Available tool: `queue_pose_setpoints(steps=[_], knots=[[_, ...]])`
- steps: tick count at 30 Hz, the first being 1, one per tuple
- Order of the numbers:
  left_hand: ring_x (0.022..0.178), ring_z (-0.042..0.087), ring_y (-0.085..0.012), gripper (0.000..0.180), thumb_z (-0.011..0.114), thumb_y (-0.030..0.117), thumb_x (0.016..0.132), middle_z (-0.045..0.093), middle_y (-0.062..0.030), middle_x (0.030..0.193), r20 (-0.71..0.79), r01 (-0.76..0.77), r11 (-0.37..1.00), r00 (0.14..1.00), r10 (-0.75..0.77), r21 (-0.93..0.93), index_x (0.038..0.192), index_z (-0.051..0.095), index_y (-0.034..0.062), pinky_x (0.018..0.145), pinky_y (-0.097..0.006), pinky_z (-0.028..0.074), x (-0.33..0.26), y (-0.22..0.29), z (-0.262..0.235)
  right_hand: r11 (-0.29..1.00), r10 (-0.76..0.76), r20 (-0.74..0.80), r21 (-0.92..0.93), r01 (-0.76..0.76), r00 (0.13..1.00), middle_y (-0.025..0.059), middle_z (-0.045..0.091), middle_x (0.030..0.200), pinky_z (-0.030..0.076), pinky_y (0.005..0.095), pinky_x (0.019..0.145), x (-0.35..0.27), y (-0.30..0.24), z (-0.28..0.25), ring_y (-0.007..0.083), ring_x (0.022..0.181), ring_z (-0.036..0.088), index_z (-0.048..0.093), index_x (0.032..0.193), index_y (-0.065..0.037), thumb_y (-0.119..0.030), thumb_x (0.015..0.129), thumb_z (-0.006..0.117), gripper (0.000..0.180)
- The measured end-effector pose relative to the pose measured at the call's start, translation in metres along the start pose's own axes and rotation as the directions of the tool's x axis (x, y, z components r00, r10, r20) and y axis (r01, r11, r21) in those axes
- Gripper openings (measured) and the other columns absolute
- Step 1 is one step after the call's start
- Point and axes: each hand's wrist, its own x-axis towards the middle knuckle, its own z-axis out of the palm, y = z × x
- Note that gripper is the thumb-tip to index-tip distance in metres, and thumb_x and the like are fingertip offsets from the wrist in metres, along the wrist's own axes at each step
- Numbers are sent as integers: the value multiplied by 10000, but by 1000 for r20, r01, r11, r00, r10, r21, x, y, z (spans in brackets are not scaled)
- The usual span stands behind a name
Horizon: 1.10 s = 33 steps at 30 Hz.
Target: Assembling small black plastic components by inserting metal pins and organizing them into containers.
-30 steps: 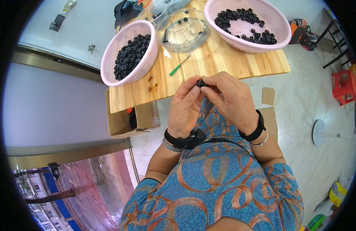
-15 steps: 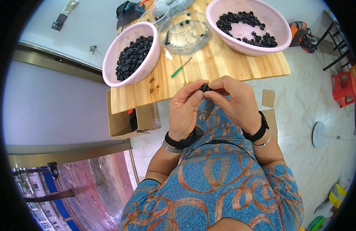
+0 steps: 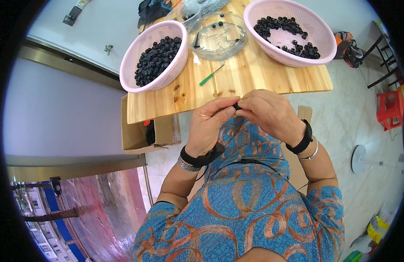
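1. Wood table (image 3: 254, 78), pale, knotted; near edge just beyond the hands.
2. Left hand (image 3: 207, 124): thumb and forefinger pinched on the part; other fingers loosely bent.
3. Right hand (image 3: 274, 114): thumb and forefinger pinched on the opposite side; remaining fingers curled in.
4. Part (image 3: 236, 106): one, small, black, between the two sets of fingertips, before the table's near edge, above the lap. Mostly covered; finer form cannot be told.
5. Handling, as judged: very light; stiff, likely hard plastic; not readily broken, though any thin edges might chip under pressure. Smooth sides could slip or spin if pinched off-centre.
6. Hold, as judged: by opposite sides of the outer edge, finger pads flat, light pressure, one hand per side.
7. Tool (image 3: 206, 80): green handle, thin shaft, lying on the table.
8. Dish (image 3: 210, 56): clear, round, a few black bits within; beyond the tool.
9. Left basket (image 3: 178, 72): pink, black pieces heaped.
10. Right basket (image 3: 328, 41): pink, black pieces spread thinner.
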Motion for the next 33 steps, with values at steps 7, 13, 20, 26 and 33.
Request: queue_pose_setpoints(steps=[7,13,20,26,33], knots=[[901,583,-147,272,545,37,866,604,-109,1048,37,116,955,993,-111,-272,1132,553,-20,805,-249,479,-2,-7,-5,989,-84,-33,117,87,996,76,515,708,453,357,593,1,12,3,276,671,536,539,826,-51,-142,737,663,178],[937,600,-187,246,514,25,875,604,-124,1049,98,179,931,983,-155,-319,1117,537,-18,836,-298,496,-2,-8,-9,940,9,242,330,-91,970,57,488,674,396,322,529,14,21,-11,245,603,499,553,848,-56,-168,720,695,222],[972,584,-185,206,526,32,871,594,-103,1041,174,250,913,964,-202,-324,1075,538,6,848,-313,493,-6,-5,-9,935,-7,449,321,-154,893,54,492,666,402,319,534,25,19,-21,222,596,505,561,908,-55,-220,702,714,306],[1015,561,-188,226,517,46,881,559,-96,1088,136,288,881,957,-256,-375,1099,504,-12,893,-332,477,-12,-14,-4,981,-181,463,144,129,867,64,530,710,466,348,593,28,16,-18,253,691,559,552,943,-71,-276,716,671,328],[1079,520,-189,239,502,77,898,533,-96,1120,119,330,868,944,-308,-370,1119,483,-11,971,-338,420,-15,-26,-3,990,-135,603,59,124,786,101,533,760,466,382,625,25,16,-15,287,748,558,477,857,-46,-251,751,630,277]])
